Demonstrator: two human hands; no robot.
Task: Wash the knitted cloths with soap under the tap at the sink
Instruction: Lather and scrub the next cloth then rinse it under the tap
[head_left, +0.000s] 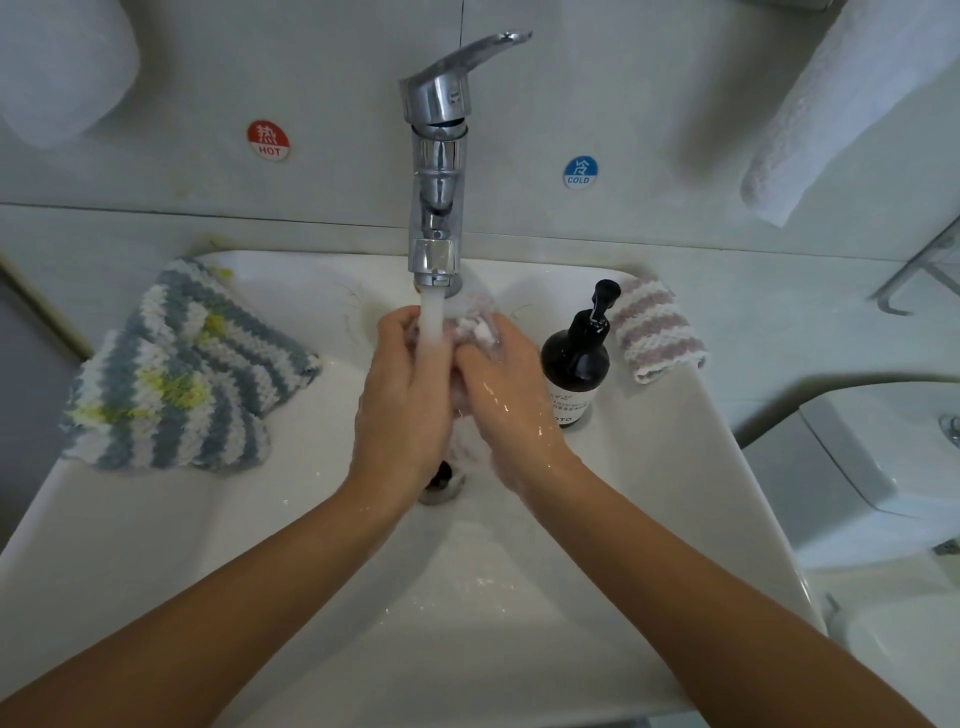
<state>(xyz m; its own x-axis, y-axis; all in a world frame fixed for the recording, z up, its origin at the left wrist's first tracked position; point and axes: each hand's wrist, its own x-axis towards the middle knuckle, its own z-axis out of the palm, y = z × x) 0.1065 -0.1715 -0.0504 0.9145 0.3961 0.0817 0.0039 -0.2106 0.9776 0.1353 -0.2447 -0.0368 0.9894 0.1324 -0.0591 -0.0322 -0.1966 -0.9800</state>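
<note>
Water runs from the chrome tap (435, 156) into the white sink (171, 545). My left hand (402, 395) and my right hand (506, 395) both grip a bunched pink-and-white knitted cloth (475, 325) under the stream, mostly hidden between the fingers. Both hands are wet. Blue, white and yellow striped knitted cloths (182, 369) lie on the sink's left rim. Another pink-and-white striped knitted cloth (657, 330) lies on the right rim. A dark soap pump bottle (576, 358) stands just right of my right hand.
The drain (441, 483) shows below my hands. HOT (268, 140) and COLD (581, 172) stickers are on the wall beside the tap. White towels (852, 104) hang at the upper right and upper left. A toilet (883, 467) stands to the right.
</note>
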